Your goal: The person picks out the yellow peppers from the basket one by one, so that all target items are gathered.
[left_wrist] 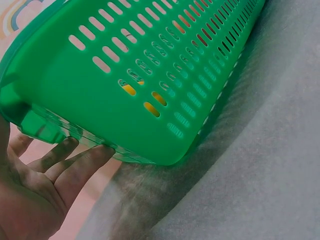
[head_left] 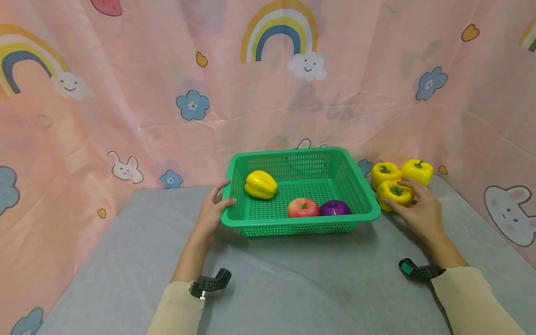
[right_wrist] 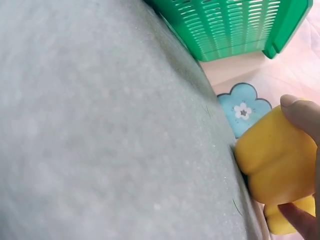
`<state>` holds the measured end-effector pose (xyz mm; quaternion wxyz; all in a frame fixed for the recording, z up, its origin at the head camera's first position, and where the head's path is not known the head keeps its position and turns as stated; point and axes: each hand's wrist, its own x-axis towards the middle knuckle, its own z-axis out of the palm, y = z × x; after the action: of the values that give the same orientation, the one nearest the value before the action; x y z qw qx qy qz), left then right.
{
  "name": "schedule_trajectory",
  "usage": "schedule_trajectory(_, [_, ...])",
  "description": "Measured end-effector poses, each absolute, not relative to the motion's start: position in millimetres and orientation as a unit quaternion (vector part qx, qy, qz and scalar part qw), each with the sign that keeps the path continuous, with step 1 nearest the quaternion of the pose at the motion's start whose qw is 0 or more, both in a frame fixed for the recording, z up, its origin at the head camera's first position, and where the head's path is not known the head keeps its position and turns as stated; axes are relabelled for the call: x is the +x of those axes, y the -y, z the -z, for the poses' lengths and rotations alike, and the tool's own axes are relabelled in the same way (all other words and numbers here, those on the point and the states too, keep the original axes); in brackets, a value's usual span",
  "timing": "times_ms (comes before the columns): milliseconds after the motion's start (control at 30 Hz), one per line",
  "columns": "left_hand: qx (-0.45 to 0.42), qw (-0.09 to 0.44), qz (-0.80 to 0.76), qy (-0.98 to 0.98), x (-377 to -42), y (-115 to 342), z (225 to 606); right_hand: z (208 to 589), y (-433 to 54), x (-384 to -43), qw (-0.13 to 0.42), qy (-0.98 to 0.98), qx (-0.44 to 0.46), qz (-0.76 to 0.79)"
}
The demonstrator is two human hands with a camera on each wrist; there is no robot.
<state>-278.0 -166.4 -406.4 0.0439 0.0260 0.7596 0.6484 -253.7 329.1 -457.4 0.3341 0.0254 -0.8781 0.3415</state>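
A green plastic basket (head_left: 301, 224) stands on the grey cloth. My left hand (head_left: 212, 209) holds its left end, thumb over the rim; in the left wrist view, the fingers (left_wrist: 82, 172) press against the outer wall. Inside the basket are a yellow bell pepper (head_left: 260, 184), a red apple (head_left: 303, 208) and a shiny purple round vegetable (head_left: 335, 208). To the right of the basket, my right hand (head_left: 423, 209) grips the nearest yellow bell pepper (right_wrist: 277, 155) between thumb and fingers. Two other yellow bell peppers (head_left: 385, 174) (head_left: 418, 172) sit right behind it.
The grey cloth (head_left: 318, 284) covers the table in front of the basket. Behind and at both sides hangs a pink curtain (head_left: 360, 111) printed with rainbows, flowers and rabbits, close to the basket's back edge. Black straps (head_left: 420, 271) circle both wrists.
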Motion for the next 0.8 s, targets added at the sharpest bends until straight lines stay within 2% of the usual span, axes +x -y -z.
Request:
schedule_trajectory(133, [0.029, 0.043, -0.65, -0.758, -277.6, 167.0, 406.0, 457.2, -329.9, -253.4, 0.335, 0.875, 0.006, -0.349])
schedule_trajectory(400, [0.028, 0.043, -0.65, -0.758, -277.9, 167.4, 406.7, 453.4, -330.9, -250.4, 0.283, 0.888, -0.009, -0.363])
schedule_trajectory(800, [0.025, 0.044, -0.646, -0.762, -278.3, 165.1, 407.5, 452.9, -334.5, -250.1, 0.248, 0.894, -0.001, -0.374])
